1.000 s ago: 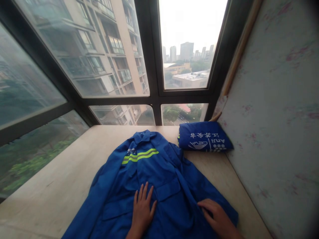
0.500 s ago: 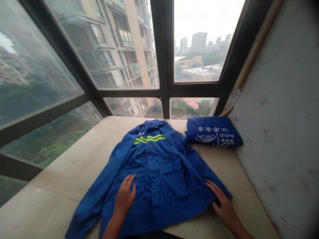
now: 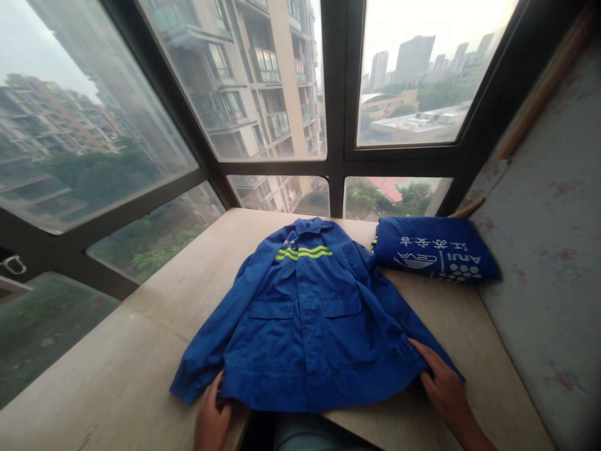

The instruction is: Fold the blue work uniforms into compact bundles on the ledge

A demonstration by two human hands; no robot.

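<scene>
A blue work jacket [image 3: 305, 332] lies front up, its collar toward the window and its hem toward me. Yellow-green and grey reflective stripes cross its chest, above two flapped pockets. My left hand [image 3: 213, 416] is closed on the left corner of the hem, beside the left sleeve. At the opposite corner, my right hand [image 3: 444, 385] grips the hem edge between fingers and thumb, next to the right sleeve. Part of each hand's grip is hidden by the cloth.
A folded blue garment [image 3: 434, 247] with white lettering rests at the back right, near the flowered wall [image 3: 554, 269]. Both lie on a pale ledge [image 3: 141, 351] bordered by dark window frames [image 3: 335, 113]. My legs [image 3: 314, 433] show at the bottom edge.
My left hand has moved from the jacket's left pocket down to the hem corner. My right hand stays at the right corner. The view has shifted left.
</scene>
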